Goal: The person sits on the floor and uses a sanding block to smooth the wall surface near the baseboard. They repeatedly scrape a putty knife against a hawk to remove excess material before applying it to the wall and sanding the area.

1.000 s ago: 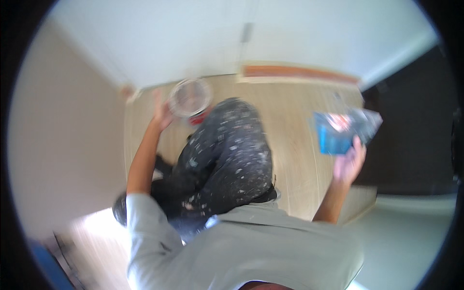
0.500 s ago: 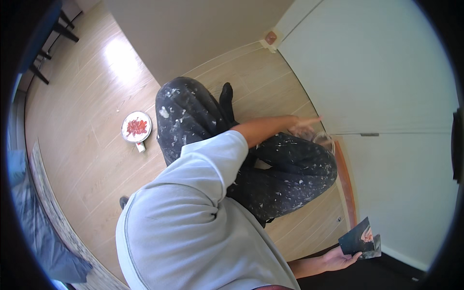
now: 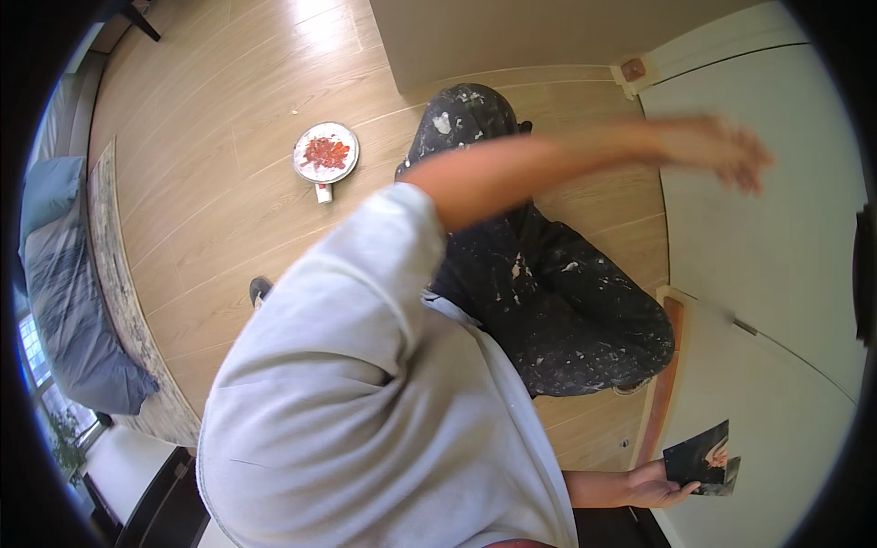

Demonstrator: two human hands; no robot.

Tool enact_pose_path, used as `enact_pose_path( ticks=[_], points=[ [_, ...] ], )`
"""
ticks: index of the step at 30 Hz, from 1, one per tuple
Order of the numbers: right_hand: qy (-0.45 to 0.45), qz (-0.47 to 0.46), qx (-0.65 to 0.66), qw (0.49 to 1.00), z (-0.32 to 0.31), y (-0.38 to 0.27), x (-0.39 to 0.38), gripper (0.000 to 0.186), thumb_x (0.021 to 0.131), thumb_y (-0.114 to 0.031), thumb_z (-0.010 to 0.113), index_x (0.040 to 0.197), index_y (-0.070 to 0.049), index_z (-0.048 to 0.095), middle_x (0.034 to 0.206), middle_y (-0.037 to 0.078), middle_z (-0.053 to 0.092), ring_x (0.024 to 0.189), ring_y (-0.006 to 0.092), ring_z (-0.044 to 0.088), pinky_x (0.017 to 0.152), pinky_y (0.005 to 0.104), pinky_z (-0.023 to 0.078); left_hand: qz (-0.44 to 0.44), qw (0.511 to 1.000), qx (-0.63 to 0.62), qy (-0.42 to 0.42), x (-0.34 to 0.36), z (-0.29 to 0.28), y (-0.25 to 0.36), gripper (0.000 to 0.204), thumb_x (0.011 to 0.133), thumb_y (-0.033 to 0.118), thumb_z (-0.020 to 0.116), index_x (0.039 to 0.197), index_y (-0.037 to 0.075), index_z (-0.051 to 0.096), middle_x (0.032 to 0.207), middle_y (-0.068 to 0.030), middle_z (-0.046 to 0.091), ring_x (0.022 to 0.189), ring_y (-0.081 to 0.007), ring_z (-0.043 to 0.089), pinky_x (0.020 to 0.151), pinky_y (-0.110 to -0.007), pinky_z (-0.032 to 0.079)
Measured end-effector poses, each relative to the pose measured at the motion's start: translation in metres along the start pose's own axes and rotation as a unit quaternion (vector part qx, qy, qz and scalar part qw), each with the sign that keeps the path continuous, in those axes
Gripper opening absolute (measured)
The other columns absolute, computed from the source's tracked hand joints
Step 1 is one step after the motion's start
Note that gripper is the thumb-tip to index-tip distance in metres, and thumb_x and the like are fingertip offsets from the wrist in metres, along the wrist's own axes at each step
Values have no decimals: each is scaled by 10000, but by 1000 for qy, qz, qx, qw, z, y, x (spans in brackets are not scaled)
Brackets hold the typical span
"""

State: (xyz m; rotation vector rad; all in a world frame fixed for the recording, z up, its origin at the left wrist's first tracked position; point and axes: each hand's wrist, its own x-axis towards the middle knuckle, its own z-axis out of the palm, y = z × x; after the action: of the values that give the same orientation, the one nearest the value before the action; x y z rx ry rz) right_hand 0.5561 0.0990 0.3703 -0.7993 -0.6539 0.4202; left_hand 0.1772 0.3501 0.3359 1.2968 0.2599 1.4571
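Note:
My left hand [image 3: 726, 155] reaches out over the upper right, in front of the white panel. It is blurred, but its fingers look stretched out and I make out nothing in them. At the lower right, my right hand [image 3: 660, 486] grips a thin dark rectangular plate [image 3: 692, 458] by its lower edge. Pinkish paste [image 3: 718, 454] is smeared on this plate's face. A second, greyish plate [image 3: 728, 479] shows partly behind it. My bent legs, in dark paint-spotted trousers [image 3: 585, 329], lie between the two hands.
White panels [image 3: 758, 228] with a small handle [image 3: 744, 326] stand along the right. A reddish-brown strip [image 3: 660, 393] edged with tape runs along their foot. On the floor at left sits a round container [image 3: 326, 153] with red paste. A grey-brown wall [image 3: 512, 36] rises ahead.
The view has turned, so the container and wall sit farther right. My left hand has swung up and outward from beside my knee. My right hand still grips the dark plate.

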Motion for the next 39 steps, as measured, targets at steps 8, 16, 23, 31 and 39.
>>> enact_pose_path(
  ticks=[8,16,23,31,39],
  points=[
    [-70,118,74,988,25,24,12,502,936,-103,640,1338,135,456,1469,247,432,1364,336,417,1185,472,296,-54,776,363,514,-322,-104,141,576,1042,505,411,1239,-5,593,1112,-140,674,1055,-201,624,920,-338,466],
    [-29,167,114,979,20,50,21,507,961,-183,623,1354,101,476,1405,204,521,1289,312,501,1145,468,343,-284,703,590,277,-539,1,18,648,818,50,500,1455,-16,405,1427,-247,471,1331,-418,445,1136,-467,338],
    [-64,173,154,971,15,61,18,469,974,-193,618,1347,71,513,1365,178,577,1266,282,537,1118,453,384,-420,693,565,153,-543,7,36,1072,732,341,771,1561,4,181,1417,-292,434,1305,-446,431,1101,-492,365],
    [-78,216,128,965,8,38,7,425,1004,-197,567,1350,46,528,1387,186,567,1289,284,532,1133,480,369,-533,538,634,156,-658,52,39,810,880,329,638,1545,34,283,1071,-238,519,994,-426,525,862,-490,433],
    [-116,261,75,955,32,66,-52,406,998,-156,580,1376,-24,518,1323,124,617,1212,242,593,1036,421,478,-526,520,602,302,-675,78,23,605,955,232,616,1463,-5,389,1249,-225,522,1132,-344,531,980,-442,417]
  ],
)
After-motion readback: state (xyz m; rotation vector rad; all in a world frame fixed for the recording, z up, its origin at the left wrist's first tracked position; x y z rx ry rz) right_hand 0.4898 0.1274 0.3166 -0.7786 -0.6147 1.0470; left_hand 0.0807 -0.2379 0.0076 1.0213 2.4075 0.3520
